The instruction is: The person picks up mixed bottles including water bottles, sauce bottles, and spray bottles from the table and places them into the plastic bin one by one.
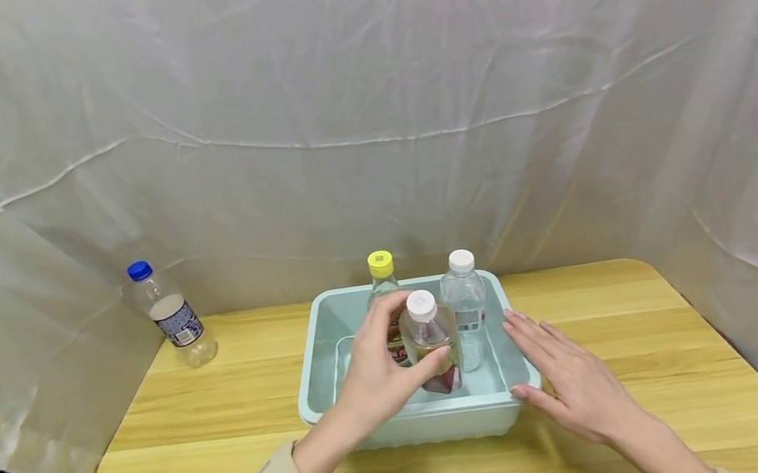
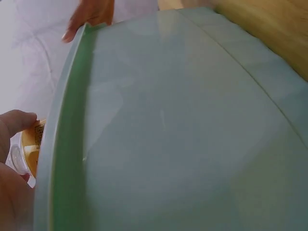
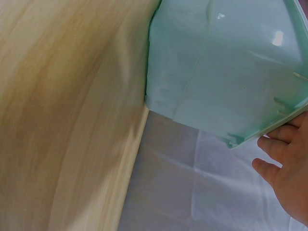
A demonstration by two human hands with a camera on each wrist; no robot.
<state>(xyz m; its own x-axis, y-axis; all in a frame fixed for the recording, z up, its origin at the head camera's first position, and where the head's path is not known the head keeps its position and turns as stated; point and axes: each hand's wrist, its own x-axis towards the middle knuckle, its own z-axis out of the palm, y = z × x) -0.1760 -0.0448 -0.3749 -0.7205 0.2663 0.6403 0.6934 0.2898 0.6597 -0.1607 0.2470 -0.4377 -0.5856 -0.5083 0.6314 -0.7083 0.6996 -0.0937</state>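
Note:
In the head view my left hand (image 1: 379, 363) grips a clear plastic bottle (image 1: 429, 327) with a white cap, thumb in front and fingers behind, inside a light blue plastic basin (image 1: 450, 425). Behind that bottle, a yellow-capped bottle (image 1: 381, 270) stands in the basin, partly hidden by the hand. Another white-capped clear bottle (image 1: 464, 297) stands at the basin's right side. My right hand (image 1: 572, 380) rests its straight fingers against the basin's right rim. In the left wrist view the basin's wall hides most of the held bottle (image 2: 32, 149).
A clear bottle (image 1: 174, 315) with a blue cap and blue label stands at the back left of the wooden table (image 1: 225, 399). A grey curtain (image 1: 326, 110) hangs behind the table and along its sides.

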